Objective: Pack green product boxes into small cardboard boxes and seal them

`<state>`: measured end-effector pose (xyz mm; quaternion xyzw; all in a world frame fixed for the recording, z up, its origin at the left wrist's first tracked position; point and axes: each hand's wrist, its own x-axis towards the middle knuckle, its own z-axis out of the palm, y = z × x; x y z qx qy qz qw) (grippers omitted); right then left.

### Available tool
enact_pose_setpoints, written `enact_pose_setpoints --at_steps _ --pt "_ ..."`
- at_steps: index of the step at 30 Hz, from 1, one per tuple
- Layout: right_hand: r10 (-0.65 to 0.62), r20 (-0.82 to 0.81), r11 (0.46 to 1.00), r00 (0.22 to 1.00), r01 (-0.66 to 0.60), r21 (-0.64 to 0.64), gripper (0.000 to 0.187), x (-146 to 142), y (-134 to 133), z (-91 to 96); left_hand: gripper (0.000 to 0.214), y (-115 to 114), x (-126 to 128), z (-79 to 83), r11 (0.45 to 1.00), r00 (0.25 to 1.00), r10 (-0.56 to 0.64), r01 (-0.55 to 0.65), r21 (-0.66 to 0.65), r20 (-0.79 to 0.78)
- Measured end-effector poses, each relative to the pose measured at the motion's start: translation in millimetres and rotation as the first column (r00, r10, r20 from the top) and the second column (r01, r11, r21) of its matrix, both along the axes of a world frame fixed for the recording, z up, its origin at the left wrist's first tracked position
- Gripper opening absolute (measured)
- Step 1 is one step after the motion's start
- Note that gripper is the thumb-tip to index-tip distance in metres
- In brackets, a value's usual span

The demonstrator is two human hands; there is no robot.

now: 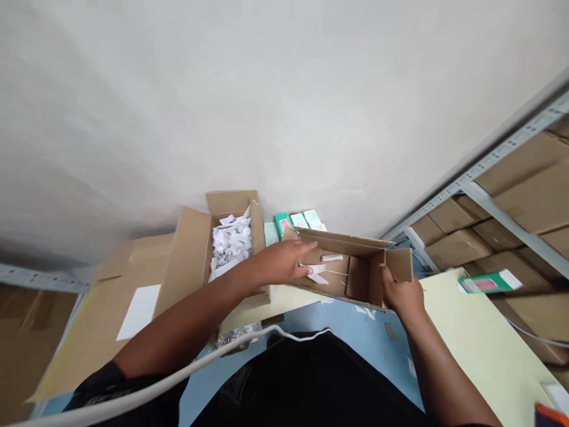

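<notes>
A long, open cardboard box [364, 279] is held tilted in front of my body, with its inside facing me. My right hand [402, 293] grips its right end, the thumb over the edge beside a raised flap. At the left end lies my left hand [284, 261], closed over the edge, with the index finger and thumb reaching inside; its other fingers are hidden. A white paper slip [317, 274] sits by the left thumb, and I cannot tell whether it is pinched. Inside the box is another small white piece [332, 257].
Left of it stands a carton [184, 255] full of crumpled white paper scraps [231, 240]. Small green boxes [283, 224] stand near the wall. A green packet [486, 283] lies on the pale yellow tabletop [478, 338]. Shelves of cartons [462, 240] line the right. A white cable [178, 373] crosses my front.
</notes>
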<state>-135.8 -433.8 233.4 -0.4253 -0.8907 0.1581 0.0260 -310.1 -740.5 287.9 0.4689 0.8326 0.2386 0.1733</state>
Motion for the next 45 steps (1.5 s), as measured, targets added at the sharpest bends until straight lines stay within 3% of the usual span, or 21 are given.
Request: enact_pose_setpoints --at_steps 4,7,11,15,20,27,32,39,45 --pt "-0.135 0.004 0.991 0.991 0.135 -0.024 0.059 32.8 11.4 -2.9 0.043 -7.3 8.2 21.8 0.984 0.999 0.006 -0.015 0.180 0.053" --pt "-0.233 -0.005 0.972 0.972 0.233 -0.015 0.059 65.7 23.2 -8.8 0.036 5.1 14.9 30.5 0.957 0.988 -0.041 -0.003 0.291 0.146" --pt "-0.328 0.031 0.944 0.944 0.329 -0.015 0.063 111.6 45.9 -19.7 0.034 40.4 24.5 22.2 0.942 0.987 -0.018 -0.036 0.334 0.158" --pt "-0.392 0.076 0.916 0.917 0.396 -0.056 0.066 157.9 84.7 -35.2 0.033 84.5 43.6 1.3 0.966 0.987 -0.005 -0.036 0.255 0.161" --pt "-0.483 0.077 0.864 0.872 0.489 -0.123 0.069 222.8 157.2 -60.1 0.033 151.5 82.4 -29.9 0.986 0.983 -0.037 0.006 0.169 0.180" --pt "-0.592 0.084 0.786 0.802 0.597 -0.160 0.071 314.5 270.5 -89.5 0.036 266.1 141.2 -78.3 0.992 0.961 0.022 -0.055 0.114 0.275" --pt "-0.673 0.060 0.711 0.737 0.668 -0.219 0.070 361.4 329.0 -111.4 0.037 349.7 171.3 -96.0 0.996 0.954 -0.034 0.007 0.091 0.298" --pt "-0.749 0.060 0.620 0.660 0.730 -0.288 0.070 386.5 378.7 -141.3 0.037 458.8 184.3 -112.0 0.981 0.933 -0.191 0.172 0.088 0.306" --pt "-0.761 0.116 0.588 0.639 0.754 -0.294 0.075 385.1 419.3 -145.2 0.032 538.6 190.6 -126.0 0.953 0.894 -0.302 0.289 0.091 0.332"
